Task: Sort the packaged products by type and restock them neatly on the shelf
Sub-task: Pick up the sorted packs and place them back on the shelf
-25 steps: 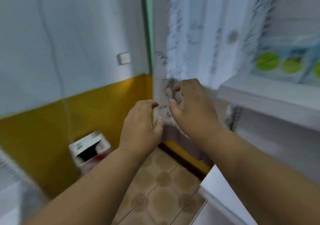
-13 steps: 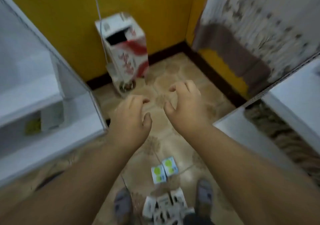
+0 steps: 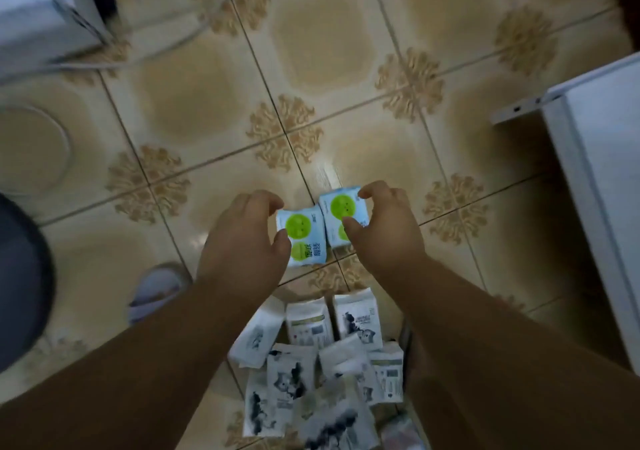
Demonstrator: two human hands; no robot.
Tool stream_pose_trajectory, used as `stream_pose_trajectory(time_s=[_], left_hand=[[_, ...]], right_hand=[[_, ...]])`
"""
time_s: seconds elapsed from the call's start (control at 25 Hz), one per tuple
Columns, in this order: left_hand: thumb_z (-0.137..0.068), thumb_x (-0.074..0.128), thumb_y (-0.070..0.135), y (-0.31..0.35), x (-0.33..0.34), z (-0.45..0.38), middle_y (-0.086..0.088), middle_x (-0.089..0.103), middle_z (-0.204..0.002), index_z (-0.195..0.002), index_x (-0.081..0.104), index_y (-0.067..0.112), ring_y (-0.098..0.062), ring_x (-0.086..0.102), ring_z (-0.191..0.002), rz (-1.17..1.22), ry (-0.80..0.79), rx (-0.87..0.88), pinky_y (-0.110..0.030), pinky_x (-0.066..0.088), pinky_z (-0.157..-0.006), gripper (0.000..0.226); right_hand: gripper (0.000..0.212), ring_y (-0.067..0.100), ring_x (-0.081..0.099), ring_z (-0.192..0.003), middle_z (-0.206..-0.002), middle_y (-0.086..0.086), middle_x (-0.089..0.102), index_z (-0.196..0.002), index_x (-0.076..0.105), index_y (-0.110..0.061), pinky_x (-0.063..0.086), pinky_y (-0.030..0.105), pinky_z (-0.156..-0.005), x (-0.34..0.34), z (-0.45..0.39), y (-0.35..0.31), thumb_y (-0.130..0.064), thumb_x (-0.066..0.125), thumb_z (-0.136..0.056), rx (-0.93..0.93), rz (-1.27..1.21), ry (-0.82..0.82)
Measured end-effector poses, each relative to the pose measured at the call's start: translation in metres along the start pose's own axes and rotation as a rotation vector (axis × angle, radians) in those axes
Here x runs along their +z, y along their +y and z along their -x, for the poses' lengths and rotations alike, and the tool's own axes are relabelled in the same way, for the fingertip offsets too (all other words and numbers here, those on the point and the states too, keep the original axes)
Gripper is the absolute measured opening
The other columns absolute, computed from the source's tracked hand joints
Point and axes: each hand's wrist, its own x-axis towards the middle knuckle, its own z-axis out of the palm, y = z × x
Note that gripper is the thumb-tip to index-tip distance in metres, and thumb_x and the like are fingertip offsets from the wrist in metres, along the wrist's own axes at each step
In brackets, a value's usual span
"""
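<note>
Two light-blue packets with green circles lie side by side on the tiled floor. My left hand (image 3: 242,242) curls round the left packet (image 3: 304,238), thumb on its near edge and fingers at its far corner. My right hand (image 3: 381,228) pinches the right packet (image 3: 341,207), with the thumb on its face and the index finger at its far right corner. A pile of white packets with black ink drawings (image 3: 311,363) lies on the floor just below my wrists, between my forearms.
A white shelf unit (image 3: 595,172) stands at the right and another white unit (image 3: 38,17) at the top left, with a white cable (image 3: 166,51) running past it. A pale slipper (image 3: 156,290) is near my left forearm. Dark clothing (image 3: 20,294) fills the left edge.
My view swung from the wall and curtain down to the floor. Both hands, empty and apart before, have dropped onto the two blue-and-green packets and closed on them.
</note>
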Motion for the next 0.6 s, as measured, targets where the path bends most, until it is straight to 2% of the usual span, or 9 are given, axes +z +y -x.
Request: stream_pose_trajectory(time_s=[0.16, 0.24, 0.32, 0.4, 0.52, 0.6], left_hand=[[-0.086, 0.068, 0.024, -0.056, 0.111, -0.045, 0.005, 0.056, -0.103, -0.111, 0.054, 0.019, -0.015, 0.054, -0.090, 0.200, -0.103, -0.422, -0.024, 0.033, -0.073, 0.028], [-0.084, 0.072, 0.025, -0.082, 0.153, -0.065, -0.002, 0.066, -0.097, -0.099, 0.063, 0.014, -0.019, 0.061, -0.085, 0.341, -0.166, -0.581, -0.025, 0.041, -0.071, 0.021], [-0.081, 0.076, 0.030, -0.097, 0.176, -0.076, -0.006, 0.072, -0.095, -0.097, 0.071, 0.013, -0.022, 0.068, -0.083, 0.421, -0.171, -0.623, -0.033, 0.054, -0.077, 0.024], [-0.081, 0.076, 0.036, -0.092, 0.174, -0.078, -0.006, 0.073, -0.092, -0.095, 0.072, 0.016, -0.025, 0.069, -0.084, 0.463, -0.131, -0.626, -0.042, 0.056, -0.083, 0.025], [-0.081, 0.076, 0.040, -0.051, 0.117, -0.075, -0.008, 0.072, -0.098, -0.100, 0.068, 0.017, -0.028, 0.068, -0.087, 0.639, -0.040, -0.621, -0.044, 0.056, -0.084, 0.031], [-0.073, 0.078, 0.044, 0.000, 0.054, -0.064, -0.008, 0.072, -0.103, -0.104, 0.067, 0.020, -0.030, 0.069, -0.091, 0.765, -0.024, -0.580, -0.051, 0.057, -0.084, 0.041]], right_hand=[[0.055, 0.031, 0.055, -0.108, -0.121, 0.010, 0.048, -0.129, 0.043, -0.014, 0.043, 0.033, -0.085, 0.085, -0.068, 0.075, -0.022, 0.071, -0.082, 0.157, -0.026, -0.095], [0.055, 0.030, 0.058, -0.106, -0.116, 0.011, 0.054, -0.121, 0.047, -0.011, 0.050, 0.037, -0.089, 0.112, -0.093, 0.097, -0.024, 0.076, -0.076, 0.224, -0.087, -0.101], [0.050, 0.025, 0.064, -0.094, -0.104, 0.007, 0.062, -0.110, 0.056, -0.010, 0.055, 0.037, -0.080, 0.126, -0.107, 0.108, -0.029, 0.082, -0.072, 0.285, -0.167, -0.116], [0.041, 0.023, 0.067, -0.085, -0.095, 0.004, 0.066, -0.100, 0.060, -0.010, 0.056, 0.036, -0.074, 0.121, -0.109, 0.110, -0.029, 0.084, -0.072, 0.304, -0.282, -0.128], [0.044, 0.027, 0.068, -0.084, -0.096, 0.009, 0.067, -0.102, 0.056, -0.010, 0.059, 0.046, -0.074, 0.058, -0.090, 0.080, -0.027, 0.084, -0.072, 0.330, -0.521, -0.061], [0.041, 0.022, 0.068, -0.080, -0.094, 0.007, 0.066, -0.103, 0.054, -0.011, 0.058, 0.035, -0.065, -0.015, -0.063, 0.038, -0.023, 0.082, -0.077, 0.298, -0.619, -0.010]])
